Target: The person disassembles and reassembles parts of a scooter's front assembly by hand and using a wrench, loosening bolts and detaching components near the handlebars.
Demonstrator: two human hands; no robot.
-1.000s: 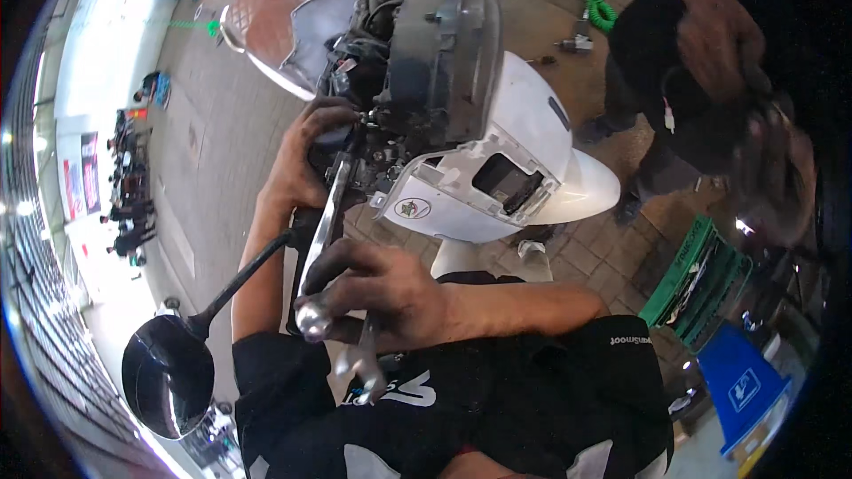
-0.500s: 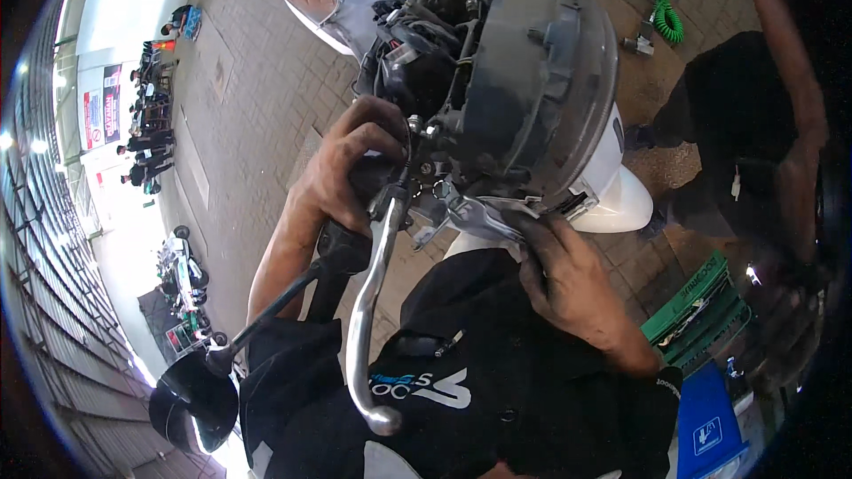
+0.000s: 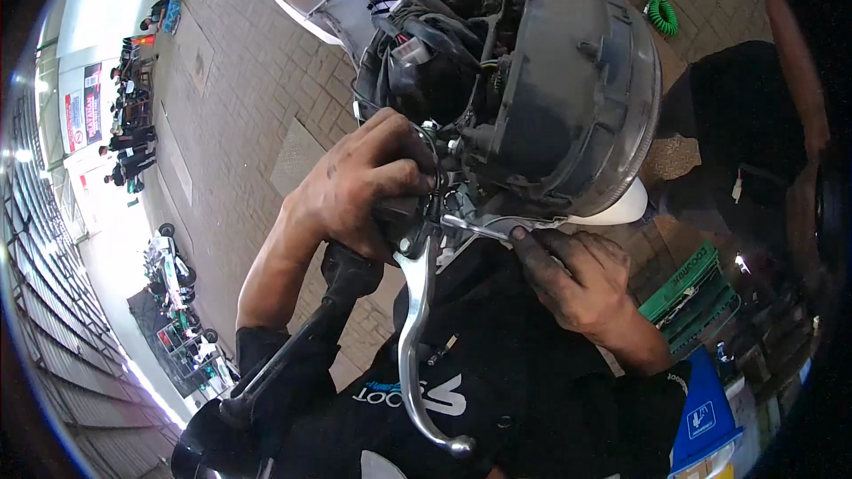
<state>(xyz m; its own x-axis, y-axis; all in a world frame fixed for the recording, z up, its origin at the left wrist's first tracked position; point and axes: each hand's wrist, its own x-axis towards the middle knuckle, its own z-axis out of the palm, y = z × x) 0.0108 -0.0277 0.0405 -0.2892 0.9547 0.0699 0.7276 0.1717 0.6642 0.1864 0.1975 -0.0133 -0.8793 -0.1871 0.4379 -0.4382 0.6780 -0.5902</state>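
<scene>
My left hand (image 3: 364, 179) is wrapped round the black brake lever housing (image 3: 397, 213) on a motorcycle's front end; its fingers partly hide it. From this housing a silver brake lever (image 3: 414, 324) curves down in front of my shirt. A black mirror stalk (image 3: 288, 350) also joins here, its mirror (image 3: 197, 439) at the lower left. Between the thumb and fingers of my right hand (image 3: 581, 279) is a silver wrench (image 3: 484, 230). The wrench's far end sits against or close beside the housing; the exact contact cannot be made out.
The dark headlight unit (image 3: 577, 98) stands just beyond my hands, beside exposed wiring (image 3: 435, 31). Another person in dark clothes (image 3: 728, 115) is at the right. Lower right are a green metal rack (image 3: 688, 293) and a blue bin (image 3: 706, 412). A green coiled hose (image 3: 661, 9) lies on the paving.
The lever, housing and my left hand have shifted right in view, and the mirror sits lower. The wrench has moved from near the central bolts to beside the housing, with my right hand lower.
</scene>
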